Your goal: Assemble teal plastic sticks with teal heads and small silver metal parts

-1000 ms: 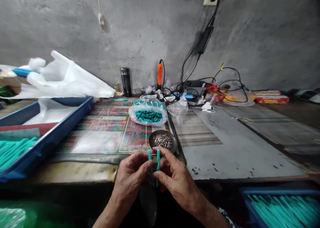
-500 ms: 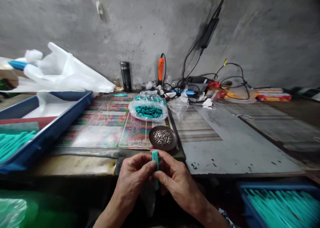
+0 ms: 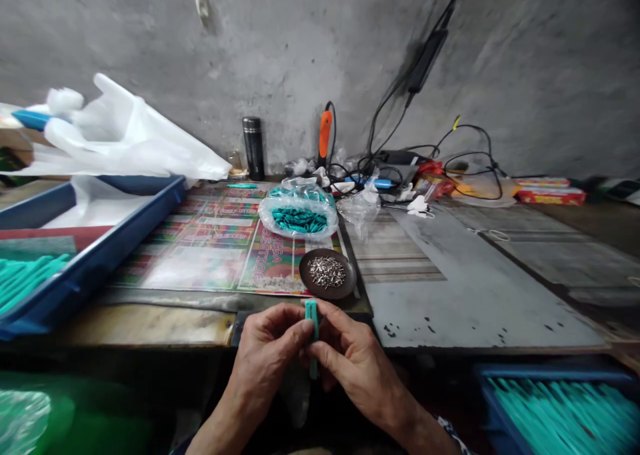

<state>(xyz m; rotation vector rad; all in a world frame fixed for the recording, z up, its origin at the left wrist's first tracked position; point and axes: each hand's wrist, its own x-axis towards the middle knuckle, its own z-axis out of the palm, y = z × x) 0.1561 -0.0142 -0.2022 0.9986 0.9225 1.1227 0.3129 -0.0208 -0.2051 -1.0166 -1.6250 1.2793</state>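
Note:
Between my two hands, just off the table's front edge, stands a narrow turquoise plastic piece (image 3: 311, 310) with a groove along its length. My left hand (image 3: 277, 342) pinches its left side between thumb and fingers. From the right, my right hand (image 3: 350, 348) closes on the same piece, thumb low and index finger near the top. Part of the piece is hidden behind the thumbs. Right beyond the hands, a dark round dish (image 3: 307, 283) holds many small shiny metal parts (image 3: 327, 272). Behind it is a clear plastic bag (image 3: 327, 225) of small turquoise pieces (image 3: 295, 219).
Blue trays with long turquoise pieces stand at left (image 3: 125, 242) and lower right (image 3: 487, 408). An orange-handled tool (image 3: 325, 134), a black flask (image 3: 253, 148) and tangled cables (image 3: 370, 142) are along the wall. White sheeting (image 3: 135, 135) covers the left tray's back.
The view has tilted and shifted slightly, so the table and wall things sit a little higher. Both hands keep their hold on the turquoise piece, almost unmoved.

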